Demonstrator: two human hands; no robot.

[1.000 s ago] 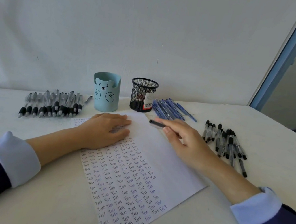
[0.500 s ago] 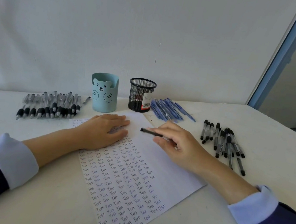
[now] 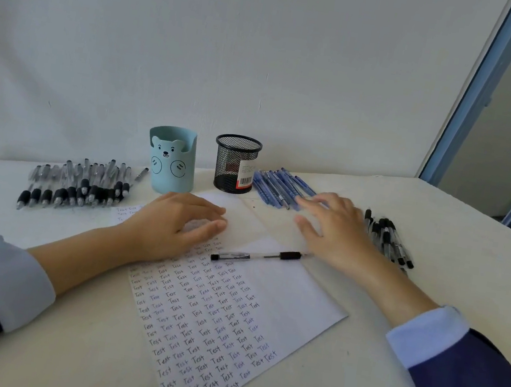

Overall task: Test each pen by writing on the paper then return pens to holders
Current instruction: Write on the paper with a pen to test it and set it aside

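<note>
- The right hand (image 3: 332,228) is smeared by motion blur. Its fingers are spread wide and hold nothing, and the tips lie at the near edge of the blue pens (image 3: 277,185). Whether they touch cannot be told.
- The left hand (image 3: 176,228) rests palm down on the upper left of the paper (image 3: 298,299), fingers loosely bent and gripping nothing. It hides the writing beneath it.
- The paper's near corner is cut off by the lower frame edge. Its lower rows read "Test" in dark and blue ink, while the upper rows are too small to read.
- Both dark sleeves run out of frame, and pale cuffs show at the wrists.
- The bear holder (image 3: 170,164) is smooth, pale blue and cylindrical, with a bear face on the front. Its wall hides the inside.
- The mesh holder (image 3: 235,164) is round black wire mesh with a barcode label.
- One pen (image 3: 254,256) lies loose on the paper between the hands. It is a slim clear barrel with a black end and a black grip. Its right end is just beside the heel of the right hand.
- The clear pens (image 3: 76,183) with black grips lie heaped left of the bear holder.
- The black-capped pens (image 3: 386,239) lie on the right, partly hidden behind the right hand.
- The table (image 3: 470,258) is matte off-white.
</note>
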